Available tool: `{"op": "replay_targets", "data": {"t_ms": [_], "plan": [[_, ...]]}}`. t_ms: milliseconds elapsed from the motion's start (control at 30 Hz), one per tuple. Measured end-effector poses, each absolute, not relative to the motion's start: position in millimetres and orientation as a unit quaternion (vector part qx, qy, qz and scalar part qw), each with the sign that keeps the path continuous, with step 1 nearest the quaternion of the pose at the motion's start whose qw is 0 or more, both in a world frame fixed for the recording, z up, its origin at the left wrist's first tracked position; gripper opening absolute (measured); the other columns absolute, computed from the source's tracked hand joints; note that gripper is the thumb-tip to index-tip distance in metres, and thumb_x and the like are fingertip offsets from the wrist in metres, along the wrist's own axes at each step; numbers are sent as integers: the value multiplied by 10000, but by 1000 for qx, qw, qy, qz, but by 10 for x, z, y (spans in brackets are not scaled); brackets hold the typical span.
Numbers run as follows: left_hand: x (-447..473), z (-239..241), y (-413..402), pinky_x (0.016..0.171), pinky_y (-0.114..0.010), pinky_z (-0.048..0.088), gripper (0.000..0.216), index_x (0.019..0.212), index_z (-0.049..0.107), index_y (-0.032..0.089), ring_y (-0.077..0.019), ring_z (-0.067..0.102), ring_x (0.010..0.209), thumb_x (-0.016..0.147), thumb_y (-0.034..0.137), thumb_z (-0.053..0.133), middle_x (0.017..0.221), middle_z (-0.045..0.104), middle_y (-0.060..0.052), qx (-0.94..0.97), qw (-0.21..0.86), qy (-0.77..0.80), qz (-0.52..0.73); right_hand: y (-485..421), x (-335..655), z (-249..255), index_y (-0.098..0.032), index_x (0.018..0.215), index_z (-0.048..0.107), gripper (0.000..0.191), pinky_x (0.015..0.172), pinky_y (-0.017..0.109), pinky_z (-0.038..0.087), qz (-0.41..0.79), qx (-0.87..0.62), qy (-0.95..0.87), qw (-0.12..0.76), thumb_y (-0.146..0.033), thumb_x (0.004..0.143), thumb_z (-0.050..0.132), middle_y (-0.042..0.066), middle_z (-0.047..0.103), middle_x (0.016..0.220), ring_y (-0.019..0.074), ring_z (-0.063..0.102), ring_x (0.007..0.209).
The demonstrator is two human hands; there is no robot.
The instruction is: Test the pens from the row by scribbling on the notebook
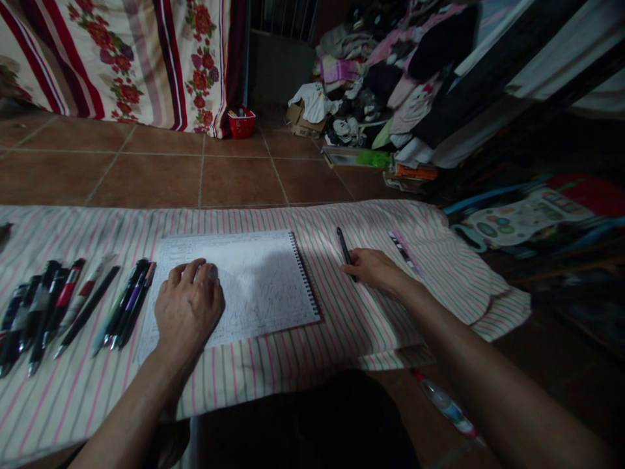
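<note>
A spiral-bound sketch pad (258,280) covered in fine line drawing lies on a pink-striped cloth (342,319) spread on the floor. My left hand (188,306) rests on the pad's left part, fingers curled loosely down on the paper, holding nothing. My right hand (374,268) lies on the cloth to the right of the pad with its fingers closed on the lower end of a black pen (343,245). A row of several pens (73,306) lies left of the pad.
Another pen (403,251) lies on the cloth further right. A plastic bottle (446,407) lies on the tiled floor near my right forearm. A red basket (241,122), a floral bedsheet (122,58) and a pile of clothes (385,71) stand at the back.
</note>
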State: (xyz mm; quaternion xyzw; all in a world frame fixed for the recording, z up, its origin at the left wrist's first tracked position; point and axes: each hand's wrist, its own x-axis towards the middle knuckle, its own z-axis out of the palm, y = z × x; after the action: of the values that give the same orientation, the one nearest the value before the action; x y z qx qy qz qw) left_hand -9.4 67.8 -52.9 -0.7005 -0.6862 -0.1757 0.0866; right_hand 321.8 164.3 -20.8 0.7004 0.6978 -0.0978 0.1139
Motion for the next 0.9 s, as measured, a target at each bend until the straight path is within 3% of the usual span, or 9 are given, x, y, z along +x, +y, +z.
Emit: {"op": "replay_targets", "data": {"t_ms": [533, 900], "plan": [[-97, -513, 675, 787, -467, 446, 297, 1035, 631, 147, -337, 539, 1028, 845, 256, 431, 1160, 627, -152, -700, 71, -685, -189, 1606, 3133, -181, -210, 751, 631, 196, 551, 261, 349, -99, 701, 697, 113, -387, 794, 560, 26, 654, 683, 165, 605, 660], [-106, -532, 668, 794, -436, 429, 308, 1064, 611, 140, -326, 525, 1033, 851, 264, 428, 1175, 624, -137, -701, 82, -685, -181, 1568, 3036, -146, -188, 802, 627, 209, 603, 276, 352, -88, 681, 714, 140, -382, 817, 549, 60, 670, 787, 195, 616, 765]]}}
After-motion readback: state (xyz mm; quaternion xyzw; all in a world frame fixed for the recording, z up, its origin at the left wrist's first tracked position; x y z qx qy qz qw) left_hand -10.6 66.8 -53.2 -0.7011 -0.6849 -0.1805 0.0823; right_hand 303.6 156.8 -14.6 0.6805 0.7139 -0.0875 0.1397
